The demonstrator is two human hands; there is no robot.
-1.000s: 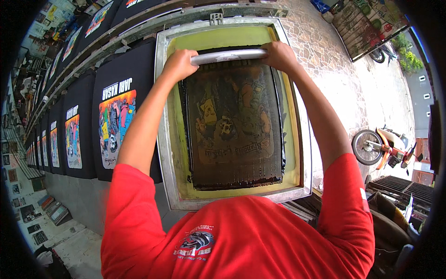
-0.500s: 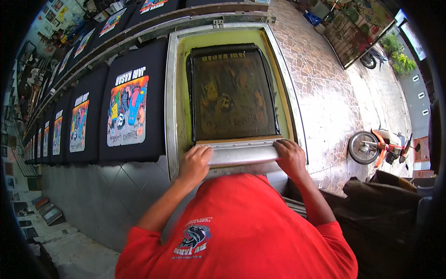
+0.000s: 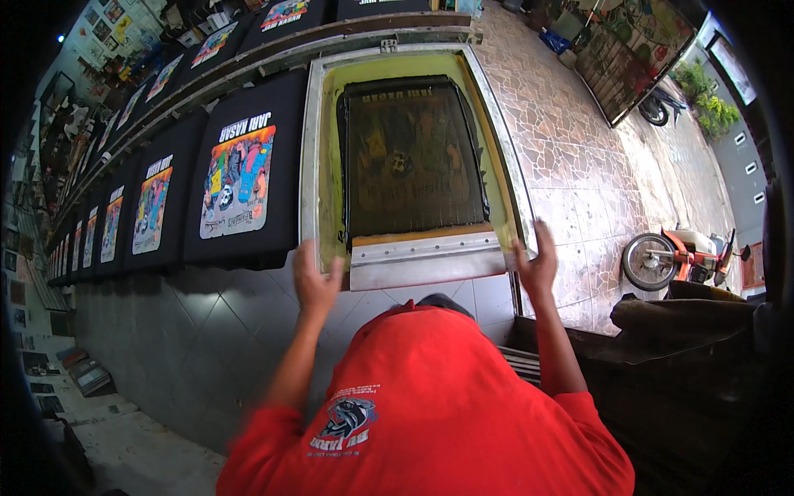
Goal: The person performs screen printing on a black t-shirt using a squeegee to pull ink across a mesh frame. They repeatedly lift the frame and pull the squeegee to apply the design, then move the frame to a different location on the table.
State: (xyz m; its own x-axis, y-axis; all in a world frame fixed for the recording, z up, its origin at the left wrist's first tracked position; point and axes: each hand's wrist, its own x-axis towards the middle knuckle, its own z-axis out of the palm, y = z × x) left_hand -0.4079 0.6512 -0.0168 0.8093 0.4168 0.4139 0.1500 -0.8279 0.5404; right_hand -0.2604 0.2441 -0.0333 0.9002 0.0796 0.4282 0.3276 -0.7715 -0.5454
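Observation:
A screen-printing frame (image 3: pixel 313 165) with a metal rim and yellow-green mesh lies in front of me. Black ink (image 3: pixel 413 165) covers a rectangle of its mesh, and a printed picture shows dimly through. The wide squeegee (image 3: pixel 430 266), with a metal handle and a brownish blade, rests across the frame's near end, untouched by either hand. My left hand (image 3: pixel 318 279) is at the frame's near left corner, thumb and fingers apart. By the near right corner is my right hand (image 3: pixel 538 260), its fingers likewise spread. Whether either hand touches the rim, I cannot tell.
Black shirts with colourful prints (image 3: pixel 238 178) lie in a long row to the left, with another row behind a metal rail (image 3: pixel 248 68). A red motorcycle (image 3: pixel 682 260) stands at the right. Dark cloth (image 3: pixel 662 331) lies near my right arm.
Both hands have let go of the squeegee and moved outward to the frame's sides, their fingers opening. The squeegee stays at the near end.

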